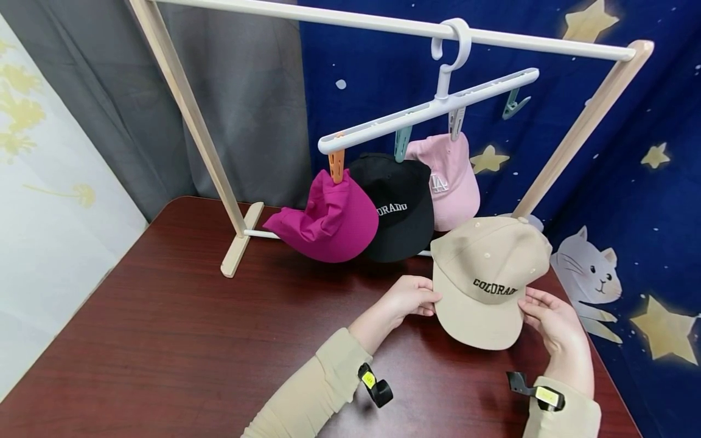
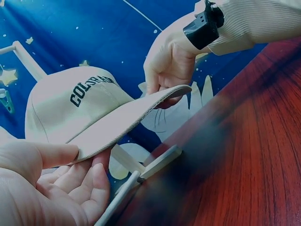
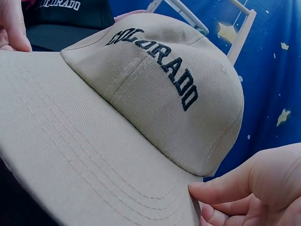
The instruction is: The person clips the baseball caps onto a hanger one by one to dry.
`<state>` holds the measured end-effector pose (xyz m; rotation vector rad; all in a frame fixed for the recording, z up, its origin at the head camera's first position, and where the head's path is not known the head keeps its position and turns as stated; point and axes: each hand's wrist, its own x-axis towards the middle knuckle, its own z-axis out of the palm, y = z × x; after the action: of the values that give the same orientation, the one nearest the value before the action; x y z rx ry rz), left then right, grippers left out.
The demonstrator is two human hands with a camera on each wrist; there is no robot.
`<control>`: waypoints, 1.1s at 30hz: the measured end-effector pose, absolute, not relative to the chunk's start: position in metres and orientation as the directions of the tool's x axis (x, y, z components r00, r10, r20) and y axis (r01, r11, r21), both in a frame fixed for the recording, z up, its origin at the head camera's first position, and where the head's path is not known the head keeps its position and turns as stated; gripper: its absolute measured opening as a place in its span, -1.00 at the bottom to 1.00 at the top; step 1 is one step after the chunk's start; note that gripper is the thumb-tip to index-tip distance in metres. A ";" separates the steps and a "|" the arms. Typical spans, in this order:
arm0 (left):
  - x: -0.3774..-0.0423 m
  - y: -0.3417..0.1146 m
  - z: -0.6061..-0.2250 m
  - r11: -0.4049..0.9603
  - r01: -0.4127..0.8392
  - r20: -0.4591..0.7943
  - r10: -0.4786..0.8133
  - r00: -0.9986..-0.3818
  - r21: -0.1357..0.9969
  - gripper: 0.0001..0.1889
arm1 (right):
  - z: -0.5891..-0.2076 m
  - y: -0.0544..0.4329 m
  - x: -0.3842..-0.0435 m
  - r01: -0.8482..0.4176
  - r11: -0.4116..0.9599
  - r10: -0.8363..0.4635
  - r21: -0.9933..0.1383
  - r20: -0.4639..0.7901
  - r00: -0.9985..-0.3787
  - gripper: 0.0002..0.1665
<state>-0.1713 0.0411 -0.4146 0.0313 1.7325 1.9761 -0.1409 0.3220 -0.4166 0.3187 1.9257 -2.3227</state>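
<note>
A beige baseball cap point(image 1: 484, 261) with dark COLORADO lettering is held above the table's right side, brim toward me. My left hand point(image 1: 408, 298) pinches the brim's left edge, thumb on top and fingers beneath, as the left wrist view shows. At the opposite edge of the brim, my right hand point(image 1: 553, 316) pinches it between thumb and fingers. A white hanger point(image 1: 427, 112) carries a magenta cap point(image 1: 334, 219) on an orange clip point(image 1: 336, 166), a black cap point(image 1: 402, 207) on a teal clip point(image 1: 402, 143) and a pink cap point(image 1: 454, 182) on a grey clip point(image 1: 455, 123).
The hanger hooks over the top bar of a wooden rack point(image 1: 356, 21). At its right end hangs another teal clip point(image 1: 513, 104) with no cap. The rack stands on a dark red table point(image 1: 219, 347). Behind is a blue star-patterned curtain point(image 1: 361, 79).
</note>
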 end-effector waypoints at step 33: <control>-0.169 0.016 -0.392 -0.086 -0.252 -0.196 0.413 -0.889 0.964 -0.92 | -0.402 0.309 -0.154 0.086 -0.071 0.015 -0.994 -0.087 -0.996 -0.73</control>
<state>-0.1685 0.0162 -0.3923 0.1741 1.7549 2.0239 -0.1544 0.3087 -0.4025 0.1144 2.1077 -2.2608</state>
